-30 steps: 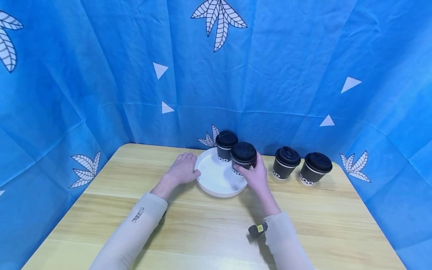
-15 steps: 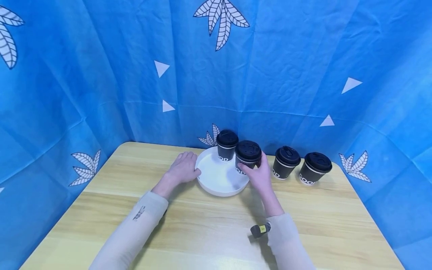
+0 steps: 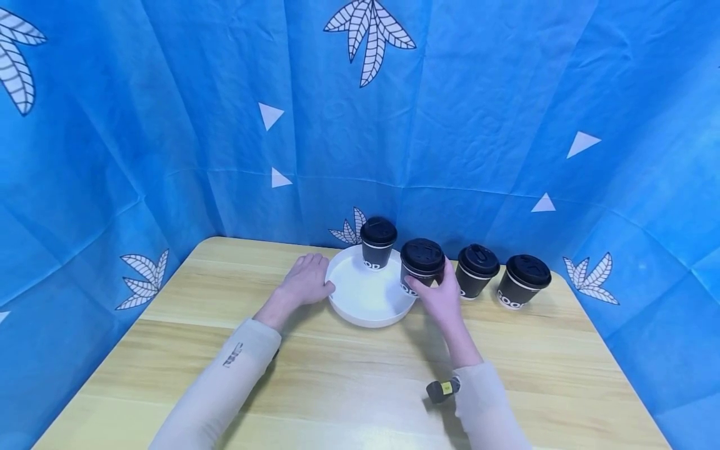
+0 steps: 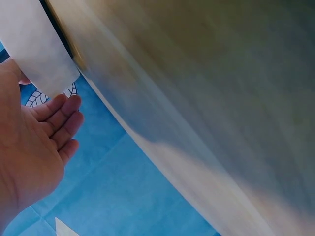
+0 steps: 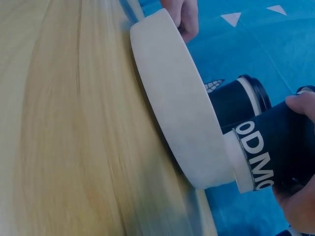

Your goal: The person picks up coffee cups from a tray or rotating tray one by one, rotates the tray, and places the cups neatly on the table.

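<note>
Hands both grip: the right hand curls thumb and fingers round a lidded cup at the right rim of a white tray; the left hand, back upward, pinches the tray's left rim. Since a second ago the gripped cup has shifted right, nearer two cups by the table's far right corner; the left hand and the rear cup in the tray have stayed.
</note>
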{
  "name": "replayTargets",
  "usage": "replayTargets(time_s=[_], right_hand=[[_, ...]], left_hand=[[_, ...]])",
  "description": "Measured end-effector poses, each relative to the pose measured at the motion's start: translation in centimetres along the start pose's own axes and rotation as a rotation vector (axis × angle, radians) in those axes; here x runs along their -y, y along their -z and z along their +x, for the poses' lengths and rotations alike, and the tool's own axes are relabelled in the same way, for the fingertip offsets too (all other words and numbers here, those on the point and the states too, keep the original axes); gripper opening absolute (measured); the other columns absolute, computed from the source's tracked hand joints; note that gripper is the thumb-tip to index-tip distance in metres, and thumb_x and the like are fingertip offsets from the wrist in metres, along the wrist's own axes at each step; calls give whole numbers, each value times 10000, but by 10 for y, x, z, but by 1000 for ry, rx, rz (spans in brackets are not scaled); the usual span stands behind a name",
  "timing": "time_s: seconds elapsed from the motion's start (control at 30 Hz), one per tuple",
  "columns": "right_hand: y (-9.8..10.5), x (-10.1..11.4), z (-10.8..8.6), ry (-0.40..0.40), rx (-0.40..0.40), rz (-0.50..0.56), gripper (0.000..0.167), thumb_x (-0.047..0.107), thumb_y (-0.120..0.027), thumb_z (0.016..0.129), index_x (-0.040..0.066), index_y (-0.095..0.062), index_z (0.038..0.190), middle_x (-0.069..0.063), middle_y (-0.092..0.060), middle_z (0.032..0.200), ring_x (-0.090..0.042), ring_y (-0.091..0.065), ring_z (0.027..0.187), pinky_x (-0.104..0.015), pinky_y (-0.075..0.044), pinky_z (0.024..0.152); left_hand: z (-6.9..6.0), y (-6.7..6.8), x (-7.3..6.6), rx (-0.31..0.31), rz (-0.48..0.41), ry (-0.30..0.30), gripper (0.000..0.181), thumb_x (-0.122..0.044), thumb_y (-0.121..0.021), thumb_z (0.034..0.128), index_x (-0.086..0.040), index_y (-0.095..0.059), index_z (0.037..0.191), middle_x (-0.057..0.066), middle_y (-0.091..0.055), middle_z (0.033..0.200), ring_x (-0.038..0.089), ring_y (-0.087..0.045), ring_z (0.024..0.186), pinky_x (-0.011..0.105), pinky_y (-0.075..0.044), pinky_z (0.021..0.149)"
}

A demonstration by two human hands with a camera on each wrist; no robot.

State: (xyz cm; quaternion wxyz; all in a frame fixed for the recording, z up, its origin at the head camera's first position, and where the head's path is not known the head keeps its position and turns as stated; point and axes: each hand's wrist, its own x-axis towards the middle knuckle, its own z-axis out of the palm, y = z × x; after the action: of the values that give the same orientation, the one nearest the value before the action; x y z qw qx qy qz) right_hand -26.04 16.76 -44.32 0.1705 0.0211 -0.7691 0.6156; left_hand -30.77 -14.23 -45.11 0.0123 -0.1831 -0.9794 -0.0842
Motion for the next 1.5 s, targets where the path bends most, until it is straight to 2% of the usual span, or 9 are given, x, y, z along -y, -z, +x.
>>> replayTargets(time_s=[0.43,0.67,0.87,1.0,1.3,1.5], right_hand=[[16,0,-6,25,-3,-65,778,105,-883,805,55,-464,1458,-152,-587,1395,-316,-553,1336,-432,-388,1178],[24,1,-9,-2,-6,-73,845,104,-878,805,34,-416,1509,-186,-568,1431,-340,-541,1349,-445,-381,1181],[31,0,-11,-3,-13,-65,825,76,-870,813,45,-420,1503,-162,-571,1419,-307,-545,1334,-413,-378,1176],[36,0,-12,-2,-15,-65,831,63,-864,816,24,-405,1508,-179,-562,1422,-324,-544,1330,-439,-373,1179],[49,0,-19,-41,-25,-121,817,113,-865,831,40,-414,1508,-183,-569,1406,-325,-557,1285,-456,-402,1132],[58,-2,-25,-48,-19,-100,821,91,-854,844,22,-397,1522,-187,-557,1418,-318,-541,1321,-436,-370,1174]], left_hand=[[0,-4,0,-13,13,3,625,-372,-591,956,74,-507,1386,222,-536,1392,373,-452,1309,511,-274,1221],[-1,-4,-1,-14,16,4,615,-374,-586,959,70,-514,1378,227,-531,1407,380,-447,1317,513,-282,1214],[-1,-4,-1,-16,10,5,619,-370,-588,959,74,-510,1383,224,-534,1397,378,-447,1309,513,-289,1209],[-1,-3,-2,-20,8,8,609,-367,-585,957,72,-515,1373,224,-539,1384,380,-451,1301,516,-291,1207],[-2,-2,-2,-14,12,8,597,-368,-579,961,65,-521,1367,226,-536,1394,379,-453,1296,518,-303,1197],[-3,-1,-3,-14,8,8,601,-369,-579,958,69,-520,1366,230,-539,1390,380,-455,1285,519,-308,1189]])
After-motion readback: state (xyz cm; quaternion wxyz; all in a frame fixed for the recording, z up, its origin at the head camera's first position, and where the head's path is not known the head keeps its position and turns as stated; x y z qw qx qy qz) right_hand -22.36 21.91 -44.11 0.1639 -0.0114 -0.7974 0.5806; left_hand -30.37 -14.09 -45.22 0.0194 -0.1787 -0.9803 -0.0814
